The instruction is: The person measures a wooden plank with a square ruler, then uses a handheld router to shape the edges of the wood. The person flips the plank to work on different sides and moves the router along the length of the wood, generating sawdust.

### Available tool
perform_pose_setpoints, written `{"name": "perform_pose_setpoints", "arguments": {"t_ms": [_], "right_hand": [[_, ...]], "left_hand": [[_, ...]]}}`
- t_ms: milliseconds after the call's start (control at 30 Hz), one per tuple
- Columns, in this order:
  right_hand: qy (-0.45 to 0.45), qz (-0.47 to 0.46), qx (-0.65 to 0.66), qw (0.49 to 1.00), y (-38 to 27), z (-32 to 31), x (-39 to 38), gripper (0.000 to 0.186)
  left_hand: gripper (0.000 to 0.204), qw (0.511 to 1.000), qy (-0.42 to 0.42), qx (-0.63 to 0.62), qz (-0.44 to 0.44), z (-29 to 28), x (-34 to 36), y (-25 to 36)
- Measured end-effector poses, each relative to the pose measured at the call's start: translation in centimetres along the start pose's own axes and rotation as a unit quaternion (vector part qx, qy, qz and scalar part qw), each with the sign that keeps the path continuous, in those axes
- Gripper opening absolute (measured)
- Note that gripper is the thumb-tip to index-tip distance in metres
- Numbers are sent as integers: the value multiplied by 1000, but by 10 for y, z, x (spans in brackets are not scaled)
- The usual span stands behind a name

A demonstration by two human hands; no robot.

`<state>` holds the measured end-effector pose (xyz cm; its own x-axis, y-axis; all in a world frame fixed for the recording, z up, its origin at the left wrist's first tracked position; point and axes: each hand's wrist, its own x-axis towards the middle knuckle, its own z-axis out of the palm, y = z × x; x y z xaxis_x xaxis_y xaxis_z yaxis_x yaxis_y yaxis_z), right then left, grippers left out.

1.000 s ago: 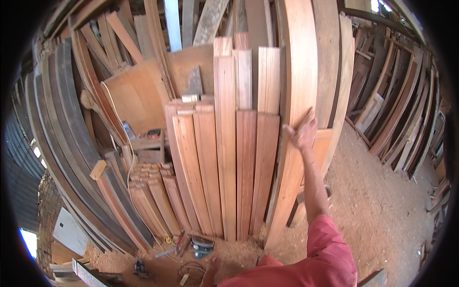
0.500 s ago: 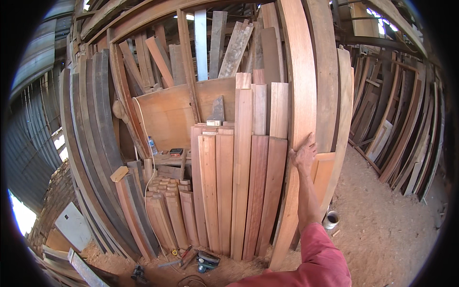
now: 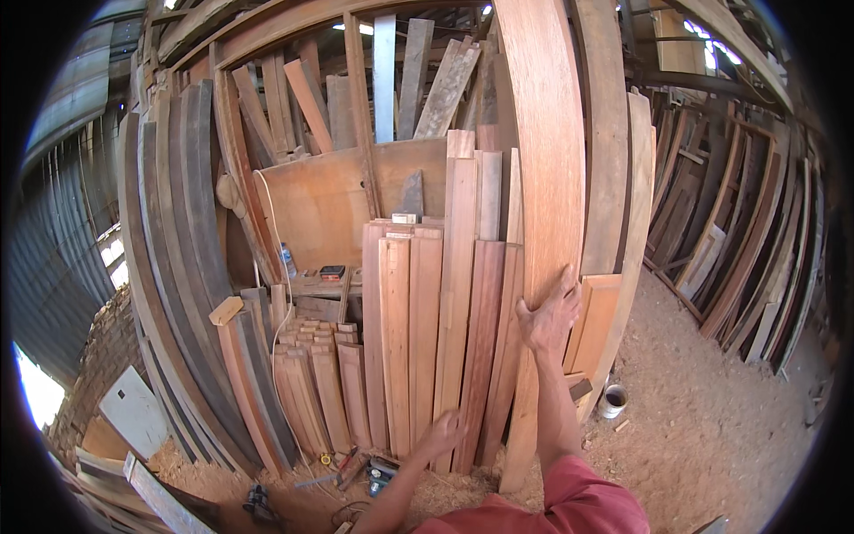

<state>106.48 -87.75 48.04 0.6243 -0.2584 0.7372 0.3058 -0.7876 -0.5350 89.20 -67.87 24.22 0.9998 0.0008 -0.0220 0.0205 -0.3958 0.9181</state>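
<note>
My right hand (image 3: 549, 316) grips a tall, pale reddish board (image 3: 538, 151) standing upright, thumb at its left edge and fingers across its face. My left hand (image 3: 440, 433) is lower and further left, fingers loosely curled with nothing visible in them, in front of a row of upright reddish planks (image 3: 427, 347); whether it touches them is unclear. Weathered boards (image 3: 603, 133) and an orange-brown wooden panel (image 3: 594, 329) stand right of the tall board. Shorter sticks (image 3: 307, 400) are bundled lower left.
Dark planks (image 3: 182, 249) lean at the left, stacked timber (image 3: 729, 231) at the right. A metal can (image 3: 613, 400) sits on the dusty floor (image 3: 694, 400). Tools (image 3: 380, 476) and a pale cord (image 3: 276, 374) lie low in front. A plywood sheet (image 3: 302, 209) stands behind.
The tall board's upper part has shifted left and looms larger, apart from the boards behind it. My right hand sits lower in the picture. My left hand has come up from the bottom.
</note>
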Motion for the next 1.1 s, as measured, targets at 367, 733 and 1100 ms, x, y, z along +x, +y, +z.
{"name": "perform_pose_setpoints", "arguments": {"t_ms": [367,733,1100], "right_hand": [[-91,-38,490,866,-5,-57,-61,105],[-695,-16,626,353,63,100,-95,63],[-803,16,587,98,-4,89,-292,75]], "left_hand": [[72,925,156,-145,315,-34,59,207],[70,846,309,-345,263,-56,39,166],[83,765,587,-207,163,4,-163,230]]}}
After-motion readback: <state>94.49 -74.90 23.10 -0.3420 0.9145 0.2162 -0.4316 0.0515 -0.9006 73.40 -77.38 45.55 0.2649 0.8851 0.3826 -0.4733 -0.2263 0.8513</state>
